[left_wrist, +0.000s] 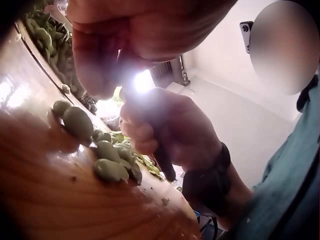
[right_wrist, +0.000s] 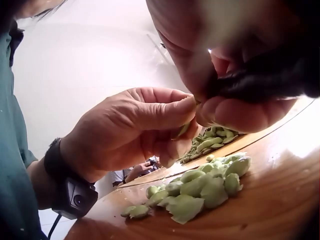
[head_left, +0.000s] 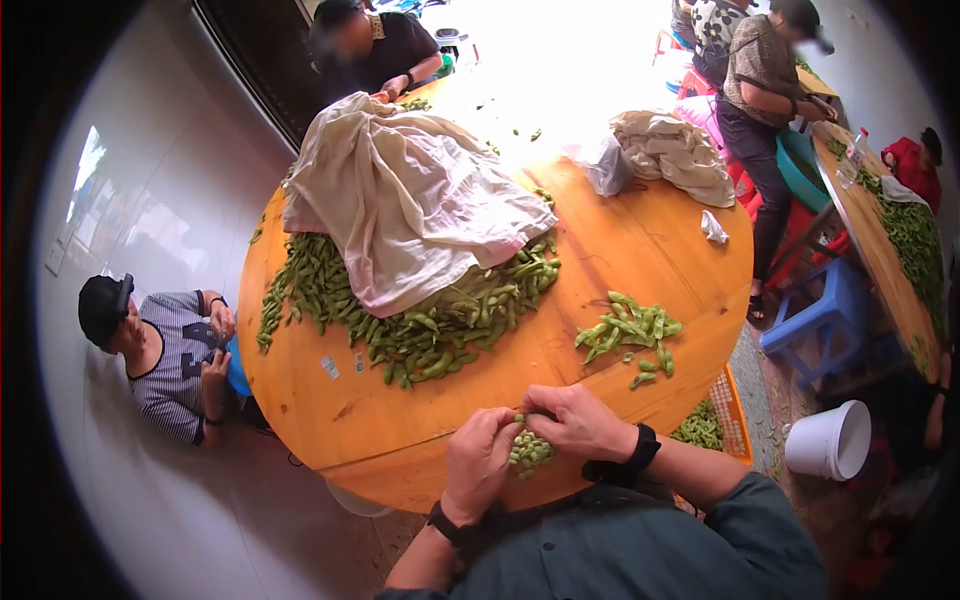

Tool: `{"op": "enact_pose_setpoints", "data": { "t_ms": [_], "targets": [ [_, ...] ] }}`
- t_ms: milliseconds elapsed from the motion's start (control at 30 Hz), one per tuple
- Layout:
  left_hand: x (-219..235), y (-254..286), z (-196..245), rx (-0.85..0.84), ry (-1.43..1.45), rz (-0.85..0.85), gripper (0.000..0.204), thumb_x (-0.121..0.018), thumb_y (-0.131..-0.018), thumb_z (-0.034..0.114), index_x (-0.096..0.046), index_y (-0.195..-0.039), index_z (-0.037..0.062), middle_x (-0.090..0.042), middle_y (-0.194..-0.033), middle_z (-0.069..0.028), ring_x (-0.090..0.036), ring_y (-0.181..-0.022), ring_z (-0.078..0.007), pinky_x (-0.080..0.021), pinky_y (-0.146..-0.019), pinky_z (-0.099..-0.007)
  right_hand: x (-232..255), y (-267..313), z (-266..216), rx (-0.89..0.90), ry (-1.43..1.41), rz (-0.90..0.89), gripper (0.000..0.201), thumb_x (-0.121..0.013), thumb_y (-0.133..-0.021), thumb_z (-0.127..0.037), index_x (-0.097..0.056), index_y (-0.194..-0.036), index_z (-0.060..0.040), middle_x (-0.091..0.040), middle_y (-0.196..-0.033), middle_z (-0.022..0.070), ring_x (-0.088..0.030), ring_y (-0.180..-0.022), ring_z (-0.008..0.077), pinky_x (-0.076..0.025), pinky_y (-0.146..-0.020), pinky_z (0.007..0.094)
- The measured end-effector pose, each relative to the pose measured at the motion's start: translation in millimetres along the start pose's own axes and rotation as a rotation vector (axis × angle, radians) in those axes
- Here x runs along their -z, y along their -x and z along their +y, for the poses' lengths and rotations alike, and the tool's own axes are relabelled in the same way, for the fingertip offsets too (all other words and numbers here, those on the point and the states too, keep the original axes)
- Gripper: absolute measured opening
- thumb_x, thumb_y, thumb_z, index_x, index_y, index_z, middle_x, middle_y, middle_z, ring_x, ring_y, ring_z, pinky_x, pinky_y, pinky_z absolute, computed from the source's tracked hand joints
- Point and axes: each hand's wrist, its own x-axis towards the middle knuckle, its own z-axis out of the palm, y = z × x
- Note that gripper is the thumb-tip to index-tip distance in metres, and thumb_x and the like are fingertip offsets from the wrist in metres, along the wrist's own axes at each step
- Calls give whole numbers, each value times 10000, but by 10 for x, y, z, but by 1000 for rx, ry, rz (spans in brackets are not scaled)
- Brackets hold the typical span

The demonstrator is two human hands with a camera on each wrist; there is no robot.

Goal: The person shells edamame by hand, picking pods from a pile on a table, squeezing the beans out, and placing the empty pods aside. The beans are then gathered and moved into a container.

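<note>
My left hand (head_left: 476, 458) and right hand (head_left: 588, 425) meet fingertip to fingertip over the near edge of the table. In the right wrist view, the left thumb and fingers pinch a green bean pod (right_wrist: 182, 131), mostly hidden by the hand. The right fingers are curled round a dark, slender thing (left_wrist: 162, 156) whose end sticks out below them; I cannot tell what it is. The right fingertips come right up to the pinched pod. Under both hands lies a small heap of shelled green beans (head_left: 530, 455), some with torn skins.
A large mound of pods (head_left: 430, 340) lies under a pale cloth (head_left: 390, 200) on the round wooden table (head_left: 400, 440). Several pods (head_left: 628, 328) lie right of centre. Another cloth (head_left: 675, 150) sits at the back right. People work around; a white bucket (head_left: 828, 441) stands on the floor.
</note>
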Motion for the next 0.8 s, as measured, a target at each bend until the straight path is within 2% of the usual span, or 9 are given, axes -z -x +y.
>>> {"op": "enact_pose_setpoints", "data": {
  "t_ms": [67, 133, 167, 233, 367, 567, 600, 667, 800],
  "targets": [
    [-17, 21, -66, 8, -13, -16, 71, -657, -917, 31, -665, -964, -23, -667, -844, -58, -632, -721, -118, -513, -663, -260, 4, -8, 23, 22, 16, -17, 112, -571, -854, -96, -613, -907, -7, -618, -747, 191, -626, -679, 326, -499, -631, 384],
    [-45, 65, -128, 420, 413, -66, 97, -625, -959, 64, -671, -989, -16, -671, -831, -42, -628, -684, -117, -514, -642, -255, 20, -11, 27, 30, 4, -38, 105, -570, -855, -87, -611, -908, -6, -613, -741, 187, -620, -667, 305, -496, -627, 375],
    [-33, 68, -141, 421, 411, -64, 97, -625, -959, 64, -671, -989, -16, -671, -831, -42, -628, -684, -117, -514, -642, -255, 26, -12, 26, 34, -6, -55, 99, -568, -855, -77, -609, -909, -5, -608, -736, 183, -614, -656, 285, -493, -623, 367],
    [-1, 28, -110, 601, 755, -111, 134, -607, -986, 101, -669, -1024, -12, -673, -828, -30, -619, -656, -105, -517, -618, -243, 39, -9, 4, 9, -57, -71, 96, -566, -859, -72, -610, -912, -4, -603, -730, 177, -601, -645, 265, -491, -621, 359],
    [-17, 8, -100, 655, 892, -84, 152, -602, -995, 122, -652, -1057, -7, -669, -826, -28, -617, -651, -95, -520, -599, -227, 40, -13, 9, -9, -113, -90, 96, -558, -872, -65, -613, -921, -4, -588, -717, 162, -564, -626, 229, -488, -622, 341],
    [-40, -47, -247, 625, 837, 236, 116, -598, -998, 130, -627, -1006, 18, -665, -819, -40, -608, -645, -83, -498, -570, -209, 40, 2, 15, -1, 61, 27, 104, -582, -875, -83, -623, -920, 2, -622, -726, 195, -648, -656, 271, -505, -617, 375],
    [-1, -38, -247, 625, 838, 235, 116, -598, -998, 130, -627, -1006, 18, -665, -819, -40, -608, -645, -83, -498, -570, -209, 46, 0, 33, -2, 62, 28, 104, -582, -875, -83, -623, -920, 2, -622, -726, 195, -648, -656, 271, -505, -617, 375],
    [59, -15, -242, 687, 968, -2, 162, -592, -1006, 155, -636, -1050, 6, -666, -845, -32, -611, -669, -79, -508, -601, -214, 62, -16, 67, -30, 156, 50, 125, -617, -878, -111, -626, -916, 7, -640, -739, 210, -679, -687, 297, -514, -620, 389],
    [72, -42, -188, 723, 991, -122, 187, -575, -1018, 182, -635, -1047, 7, -661, -830, -32, -603, -662, -78, -502, -592, -213, 105, -44, -11, -31, 63, 36, 161, -663, -879, -145, -634, -915, 10, -655, -737, 182, -676, -682, 253, -521, -629, 360]
  ]
}}
